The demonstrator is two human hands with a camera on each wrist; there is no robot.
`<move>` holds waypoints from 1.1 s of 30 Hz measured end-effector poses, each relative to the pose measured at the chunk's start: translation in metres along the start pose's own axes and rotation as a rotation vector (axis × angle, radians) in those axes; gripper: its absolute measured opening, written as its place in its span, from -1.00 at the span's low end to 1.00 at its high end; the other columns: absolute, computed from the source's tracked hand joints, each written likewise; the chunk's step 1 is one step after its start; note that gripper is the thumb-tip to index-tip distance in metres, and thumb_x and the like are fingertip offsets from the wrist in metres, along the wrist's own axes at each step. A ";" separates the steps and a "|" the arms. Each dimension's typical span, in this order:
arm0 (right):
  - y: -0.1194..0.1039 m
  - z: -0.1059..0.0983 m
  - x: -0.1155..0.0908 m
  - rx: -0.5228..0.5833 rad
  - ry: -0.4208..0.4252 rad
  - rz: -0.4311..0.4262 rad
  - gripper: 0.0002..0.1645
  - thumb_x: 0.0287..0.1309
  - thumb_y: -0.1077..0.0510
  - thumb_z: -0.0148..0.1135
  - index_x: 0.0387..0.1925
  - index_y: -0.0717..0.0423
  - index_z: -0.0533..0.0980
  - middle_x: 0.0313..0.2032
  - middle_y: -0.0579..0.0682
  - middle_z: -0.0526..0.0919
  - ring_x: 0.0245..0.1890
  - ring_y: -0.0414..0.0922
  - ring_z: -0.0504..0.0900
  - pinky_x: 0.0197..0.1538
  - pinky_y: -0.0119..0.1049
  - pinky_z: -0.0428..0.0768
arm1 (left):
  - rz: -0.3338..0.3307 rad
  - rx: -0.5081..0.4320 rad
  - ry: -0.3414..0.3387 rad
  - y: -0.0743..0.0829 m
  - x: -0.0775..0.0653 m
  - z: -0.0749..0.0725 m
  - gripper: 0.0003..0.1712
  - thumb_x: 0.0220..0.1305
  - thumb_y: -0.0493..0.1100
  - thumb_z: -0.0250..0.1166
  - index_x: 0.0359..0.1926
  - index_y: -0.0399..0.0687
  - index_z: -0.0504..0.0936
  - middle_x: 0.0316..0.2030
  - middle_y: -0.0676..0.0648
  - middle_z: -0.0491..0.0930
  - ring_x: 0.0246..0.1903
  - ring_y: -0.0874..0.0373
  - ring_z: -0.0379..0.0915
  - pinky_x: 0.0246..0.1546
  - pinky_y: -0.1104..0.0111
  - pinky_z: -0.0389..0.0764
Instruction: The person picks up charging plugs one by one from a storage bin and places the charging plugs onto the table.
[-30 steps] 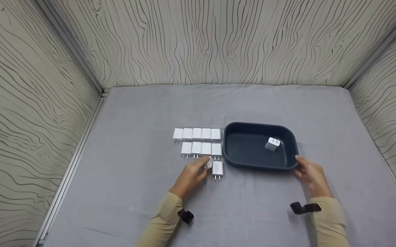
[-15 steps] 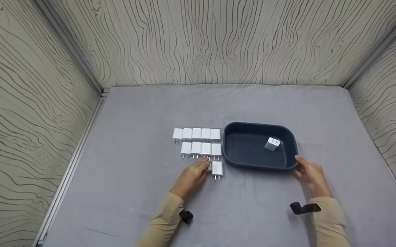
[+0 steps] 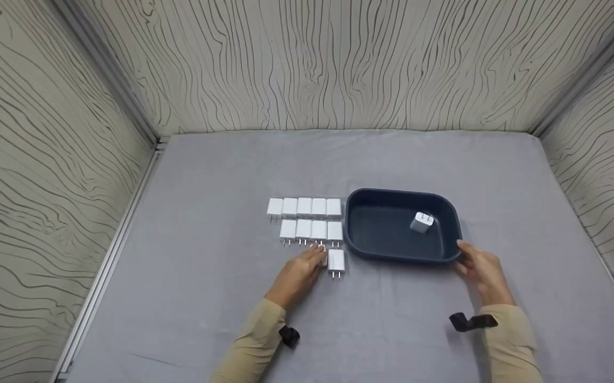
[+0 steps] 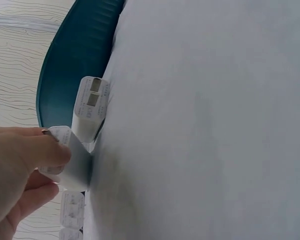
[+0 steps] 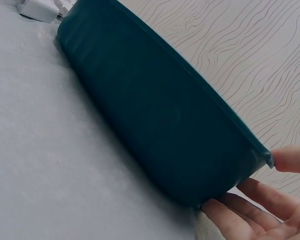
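Note:
My left hand (image 3: 295,276) pinches a white plug charger (image 4: 77,167) at the left of the front row, mostly covered by the fingers in the head view. Close to its right lies another white charger (image 3: 336,260), prongs toward me. Behind them are a middle row of chargers (image 3: 303,229) and a back row of chargers (image 3: 304,206). My right hand (image 3: 483,270) grips the near right corner of a dark blue basin (image 3: 392,258), thumb at the rim and fingers against the outer wall. One charger (image 3: 421,222) stands inside the basin, prongs up.
A grey cloth (image 3: 222,175) covers the table. Patterned panels (image 3: 307,69) rise at the back and both sides. The basin's left wall stands close beside the right ends of the charger rows. A dark wrist mount (image 3: 472,322) juts from each sleeve.
The charger in my left hand, tilted a second ago, has come down beside the front-row charger, and my fingers have shifted over it. My right hand and the basin have stayed put.

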State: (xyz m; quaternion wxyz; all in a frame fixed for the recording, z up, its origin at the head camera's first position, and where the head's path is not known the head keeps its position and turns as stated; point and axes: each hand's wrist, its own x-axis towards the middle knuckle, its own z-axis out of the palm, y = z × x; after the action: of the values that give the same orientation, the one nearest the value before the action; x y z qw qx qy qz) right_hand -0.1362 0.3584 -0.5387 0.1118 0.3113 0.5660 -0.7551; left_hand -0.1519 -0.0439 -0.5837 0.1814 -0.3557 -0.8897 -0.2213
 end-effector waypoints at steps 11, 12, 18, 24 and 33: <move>-0.001 0.000 0.000 -0.037 0.010 -0.023 -0.79 0.22 0.06 0.25 -0.54 -0.14 0.61 -0.52 -0.30 0.71 -0.50 -0.40 0.53 -0.48 -0.53 0.48 | -0.004 -0.062 -0.006 0.000 -0.003 0.001 -0.68 0.13 -0.38 0.31 -0.04 -0.28 0.65 0.01 -0.24 0.67 0.05 -0.08 0.62 0.11 0.28 0.62; -0.001 0.000 -0.001 -0.032 0.001 -0.022 -0.80 0.22 0.07 0.25 -0.53 -0.15 0.61 -0.51 -0.31 0.71 -0.48 -0.42 0.55 -0.45 -0.54 0.51 | -0.005 -0.064 -0.012 0.000 -0.004 0.000 -0.67 0.10 -0.38 0.32 -0.04 -0.28 0.65 0.01 -0.24 0.67 0.06 -0.08 0.62 0.11 0.27 0.62; 0.000 0.000 -0.002 0.026 -0.037 -0.008 -0.81 0.20 0.12 0.26 -0.51 -0.17 0.63 -0.46 -0.32 0.73 -0.34 -0.43 0.65 -0.25 -0.55 0.63 | -0.001 -0.063 -0.045 0.001 -0.007 -0.002 -0.62 0.03 -0.42 0.35 -0.05 -0.26 0.64 0.04 -0.24 0.65 0.08 -0.10 0.60 0.12 0.25 0.61; 0.000 -0.001 -0.002 0.037 -0.036 -0.018 -0.79 0.22 0.12 0.23 -0.52 -0.18 0.63 -0.47 -0.31 0.74 -0.34 -0.42 0.68 -0.23 -0.56 0.65 | -0.037 -0.085 -0.064 0.003 -0.010 -0.002 -0.61 0.04 -0.43 0.32 -0.04 -0.27 0.64 0.06 -0.24 0.64 0.12 -0.10 0.57 0.15 0.24 0.59; 0.001 -0.001 -0.002 0.033 -0.033 -0.025 -0.78 0.23 0.11 0.22 -0.51 -0.19 0.64 -0.47 -0.30 0.74 -0.34 -0.41 0.68 -0.28 -0.55 0.62 | -0.040 -0.067 -0.054 0.005 -0.010 -0.002 -0.64 0.04 -0.40 0.34 -0.06 -0.24 0.66 0.04 -0.23 0.65 0.10 -0.07 0.59 0.14 0.28 0.60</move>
State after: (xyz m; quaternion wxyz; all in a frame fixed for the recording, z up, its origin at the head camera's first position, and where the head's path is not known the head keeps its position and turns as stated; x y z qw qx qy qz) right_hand -0.1339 0.3586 -0.5380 0.1066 0.2936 0.5553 -0.7708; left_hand -0.1415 -0.0473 -0.5857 0.1410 -0.3497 -0.8933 -0.2447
